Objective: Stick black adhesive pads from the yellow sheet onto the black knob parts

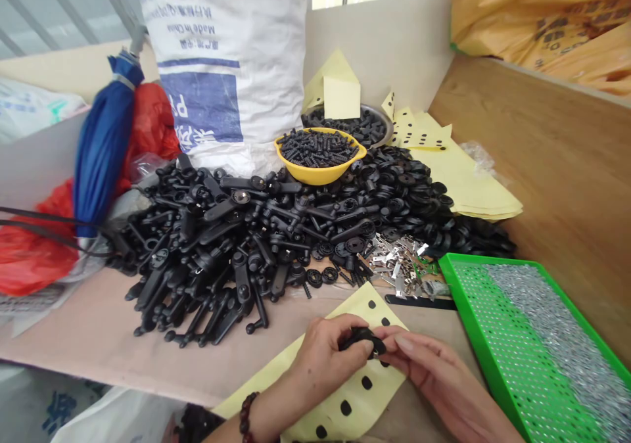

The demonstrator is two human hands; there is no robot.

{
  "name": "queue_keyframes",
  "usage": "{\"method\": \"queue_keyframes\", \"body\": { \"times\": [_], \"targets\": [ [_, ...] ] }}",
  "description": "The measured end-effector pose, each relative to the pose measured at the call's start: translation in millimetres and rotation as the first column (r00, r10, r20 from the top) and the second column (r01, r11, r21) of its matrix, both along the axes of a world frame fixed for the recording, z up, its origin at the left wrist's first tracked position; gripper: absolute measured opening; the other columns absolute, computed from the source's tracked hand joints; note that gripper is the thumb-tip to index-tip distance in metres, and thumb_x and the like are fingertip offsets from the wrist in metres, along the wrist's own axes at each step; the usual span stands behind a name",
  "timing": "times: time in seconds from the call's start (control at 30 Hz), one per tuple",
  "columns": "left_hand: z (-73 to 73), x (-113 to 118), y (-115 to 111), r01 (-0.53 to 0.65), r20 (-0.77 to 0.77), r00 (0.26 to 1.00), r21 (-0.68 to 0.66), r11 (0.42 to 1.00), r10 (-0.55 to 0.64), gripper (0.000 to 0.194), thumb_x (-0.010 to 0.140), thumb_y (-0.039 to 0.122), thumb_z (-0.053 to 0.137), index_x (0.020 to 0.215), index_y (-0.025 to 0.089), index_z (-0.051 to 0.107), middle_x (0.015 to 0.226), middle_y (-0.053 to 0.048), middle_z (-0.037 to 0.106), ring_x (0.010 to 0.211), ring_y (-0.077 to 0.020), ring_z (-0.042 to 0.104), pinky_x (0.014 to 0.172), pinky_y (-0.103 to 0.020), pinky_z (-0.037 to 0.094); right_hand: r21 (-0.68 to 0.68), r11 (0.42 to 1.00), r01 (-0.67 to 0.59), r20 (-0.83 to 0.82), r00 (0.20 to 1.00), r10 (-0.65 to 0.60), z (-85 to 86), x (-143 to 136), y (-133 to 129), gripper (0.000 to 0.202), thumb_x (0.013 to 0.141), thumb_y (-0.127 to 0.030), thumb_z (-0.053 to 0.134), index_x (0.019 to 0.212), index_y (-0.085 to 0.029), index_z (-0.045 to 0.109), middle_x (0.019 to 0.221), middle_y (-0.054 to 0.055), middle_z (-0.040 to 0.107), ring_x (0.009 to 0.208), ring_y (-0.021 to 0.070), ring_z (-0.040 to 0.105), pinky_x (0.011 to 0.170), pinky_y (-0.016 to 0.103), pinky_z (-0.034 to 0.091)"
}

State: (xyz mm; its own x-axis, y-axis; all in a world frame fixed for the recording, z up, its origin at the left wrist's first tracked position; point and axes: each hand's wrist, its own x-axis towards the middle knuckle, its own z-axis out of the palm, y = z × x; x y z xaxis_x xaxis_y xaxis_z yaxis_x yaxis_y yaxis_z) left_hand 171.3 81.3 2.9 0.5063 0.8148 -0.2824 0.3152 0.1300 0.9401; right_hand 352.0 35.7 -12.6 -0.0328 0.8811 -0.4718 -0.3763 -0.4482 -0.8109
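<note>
In the head view, my left hand grips a small black plastic part between thumb and fingers. The fingertips of my right hand pinch at the right end of the same part, where a small shiny spot shows. Below both hands lies a yellow sheet with black oval pads. Behind them spreads a large heap of black plastic arms. Small silver metal clips are piled just beyond my hands, near a flat black strip.
A green perforated tray holding small metal pieces stands at the right. A yellow bowl of black screws sits behind the heap, before a white sack. More yellow sheets lie back right. A blue umbrella leans left.
</note>
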Motion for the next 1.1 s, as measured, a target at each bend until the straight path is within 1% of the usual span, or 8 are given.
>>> {"method": "queue_keyframes", "body": {
  "times": [0.17, 0.33, 0.47, 0.63, 0.73, 0.87, 1.0, 1.1],
  "targets": [
    [-0.8, 1, -2, -0.046, 0.014, 0.999, 0.039, 0.998, 0.046, 0.02, 0.08, 0.025, 0.056, 0.092, 0.014, 0.068, 0.066, 0.001, 0.052, 0.062, -0.0114, 0.045, 0.055, -0.021, 0.034, -0.036, 0.999, 0.031, -0.143, 0.989, -0.036, 2.6, -5, 2, 0.026, 0.063, -0.044, 0.083, 0.076, -0.022, 0.083, 0.086, 0.01, 0.08, 0.082, 0.0275, 0.072, 0.087, 0.043, 0.054],
    [-3.7, 3, -2, -0.109, 0.116, 0.986, -0.118, 0.987, 0.123, 0.03, 0.077, 0.035, 0.059, 0.096, 0.012, 0.067, 0.063, 0.002, 0.051, 0.052, -0.0095, 0.044, 0.049, -0.02, 0.04, -0.083, 0.991, 0.107, -0.208, 0.971, -0.122, -2.6, -6, 2, 0.03, 0.062, -0.047, 0.083, 0.077, -0.02, 0.081, 0.086, 0.011, 0.08, 0.08, 0.0264, 0.073, 0.084, 0.042, 0.055],
    [-4.1, 4, -2, -0.105, 0.209, 0.968, -0.172, 0.979, 0.141, 0.035, 0.077, 0.04, 0.064, 0.097, 0.012, 0.068, 0.063, 0.002, 0.051, 0.05, -0.0076, 0.043, 0.048, -0.02, 0.044, 0.12, 0.989, 0.084, 0.078, 0.993, -0.094, -2.0, -6, -1, 0.033, 0.077, -0.052, 0.071, 0.096, -0.025, 0.077, 0.079, 0.004, 0.075, 0.075, 0.0215, 0.068, 0.074, 0.034, 0.055],
    [-6.1, 3, -8, -0.066, 0.352, 0.926, -0.204, 0.977, 0.137, 0.043, 0.078, 0.047, 0.068, 0.104, 0.013, 0.068, 0.066, 0.001, 0.053, 0.053, -0.0078, 0.047, 0.05, -0.019, 0.046, 0.332, 0.911, -0.243, 0.531, 0.847, 0.032, -1.4, -9, -1, 0.029, 0.092, -0.043, 0.053, 0.111, -0.03, 0.071, 0.08, 0.002, 0.073, 0.073, 0.0222, 0.067, 0.07, 0.03, 0.053],
    [-7.2, 2, -15, -0.092, 0.384, 0.9, -0.295, 0.951, 0.206, 0.051, 0.073, 0.053, 0.073, 0.102, 0.012, 0.067, 0.067, 0.001, 0.055, 0.052, -0.0073, 0.048, 0.048, -0.018, 0.045, 0.463, 0.832, -0.307, 0.601, 0.798, -0.04, -7.2, -15, -2, 0.029, 0.094, -0.035, 0.05, 0.116, -0.03, 0.069, 0.102, 0.005, 0.076, 0.09, 0.0255, 0.07, 0.08, 0.031, 0.053],
    [-12.8, -1, -27, -0.123, 0.382, 0.878, -0.404, 0.906, 0.29, 0.063, 0.067, 0.061, 0.074, 0.104, 0.012, 0.065, 0.068, -0.002, 0.061, 0.046, -0.0082, 0.05, 0.043, -0.019, 0.042, 0.607, 0.725, -0.326, 0.586, 0.8, -0.131, -11.3, -34, -10, 0.032, 0.096, -0.033, 0.046, 0.121, -0.032, 0.066, 0.099, 0.004, 0.077, 0.086, 0.0243, 0.071, 0.077, 0.031, 0.054],
    [1.4, -33, -40, -0.218, 0.286, 0.896, -0.387, 0.896, 0.341, 0.061, 0.064, 0.062, 0.075, 0.1, 0.013, 0.065, 0.072, -0.003, 0.062, 0.051, -0.0091, 0.051, 0.045, -0.019, 0.043, 0.601, 0.674, -0.429, 0.661, 0.741, -0.118, -12.4, -48, -19, 0.035, 0.097, -0.036, 0.044, 0.128, -0.033, 0.059, 0.109, 0.004, 0.074, 0.095, 0.0232, 0.069, 0.083, 0.031, 0.053],
    [34.1, -95, -53, -0.295, 0.044, 0.946, -0.3, 0.907, 0.322, 0.052, 0.071, 0.054, 0.07, 0.106, 0.016, 0.065, 0.079, -0.004, 0.066, 0.057, -0.0106, 0.053, 0.05, -0.019, 0.043, 0.515, 0.703, -0.49, 0.771, 0.623, -0.132, -19.3, -31, -21, 0.04, 0.096, -0.037, 0.042, 0.134, -0.026, 0.051, 0.115, 0.009, 0.069, 0.095, 0.0241, 0.067, 0.084, 0.035, 0.054]
  ]
}}
